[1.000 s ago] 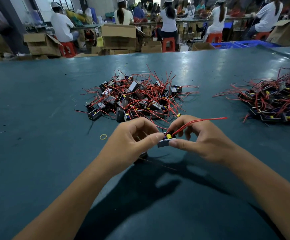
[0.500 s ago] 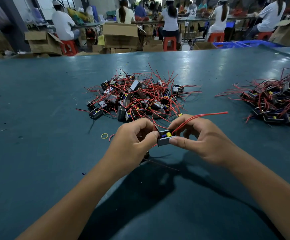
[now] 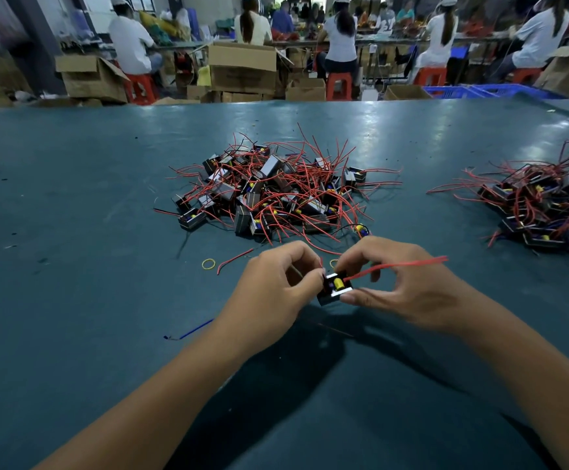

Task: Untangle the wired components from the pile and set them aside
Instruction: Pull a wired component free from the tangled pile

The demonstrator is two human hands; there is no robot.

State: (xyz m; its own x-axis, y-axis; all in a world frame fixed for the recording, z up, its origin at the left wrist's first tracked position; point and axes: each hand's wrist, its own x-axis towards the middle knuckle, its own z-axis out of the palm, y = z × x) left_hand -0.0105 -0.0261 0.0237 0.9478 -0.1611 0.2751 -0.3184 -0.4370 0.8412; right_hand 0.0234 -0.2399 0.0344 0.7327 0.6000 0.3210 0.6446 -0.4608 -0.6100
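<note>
A: We log one small black component (image 3: 334,290) held between both hands, lifted just off the table (image 3: 72,300), at six o'clock from the main pile (image 3: 272,191). Why both hands?

B: We read it as a steadying hold. Our right hand (image 3: 401,286) pinches the component's near edge between thumb and fingers, so the body cannot twist. Its red wires (image 3: 401,266) run out toward three o'clock over the right fingers, kept away from the heap, likely so they cannot snag again.

A: And the left hand (image 3: 276,286)?

B: Fingers curled, tips pressed at the component's nine o'clock side, apparently nipping a short bit of wire there. We cannot tell exactly what it grips; the fingertips hide it.

A: Is the piece free of the pile?

B: It looks free. We see no strand from it running back to twelve o'clock. We judge the hands are tidying the leads before putting it down.

A: Where would it go?

B: A second heap (image 3: 544,205) lies at two o'clock, well apart from the main pile. We take that as the set-aside place, though that is our guess.

A: Loose bits?

B: A yellow rubber band (image 3: 208,264) and a stray red wire (image 3: 233,259) lie at ten o'clock of the hands; a blue wire scrap (image 3: 193,331) lies at eight o'clock. Much of the pile remains tangled.
</note>
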